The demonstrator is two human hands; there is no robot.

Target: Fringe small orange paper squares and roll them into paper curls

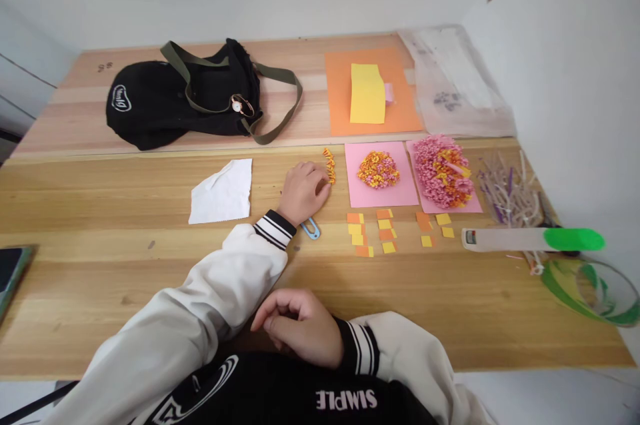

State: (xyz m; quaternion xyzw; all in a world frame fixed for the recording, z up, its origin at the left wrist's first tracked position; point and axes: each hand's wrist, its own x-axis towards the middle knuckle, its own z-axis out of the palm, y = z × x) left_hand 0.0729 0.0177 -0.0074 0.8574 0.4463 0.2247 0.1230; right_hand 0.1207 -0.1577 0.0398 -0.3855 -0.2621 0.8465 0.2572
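My left hand (304, 192) rests on the table with its fingers curled down beside a short row of small orange-and-yellow twisted pieces (328, 162). Its fingertips reach the row, and whether they pinch a piece is hidden. Partly under that wrist lies a light-blue tool (312, 229) with a looped end. Close to my body, my right hand (305, 328) is loosely curled near the table's front edge, and nothing shows in it. To the right, a pink square sheet (357, 195) bears a mound of small orange, yellow and pink pieces (379, 170).
Another pink sheet (473, 205) carries a larger pink-and-orange heap (443, 172). Small orange and yellow paper slips (357, 228) lie in groups. Far right are a white-and-green stick (530, 239) and a tape roll (565, 305). A black bag (165, 102) and white paper (223, 192) lie left.
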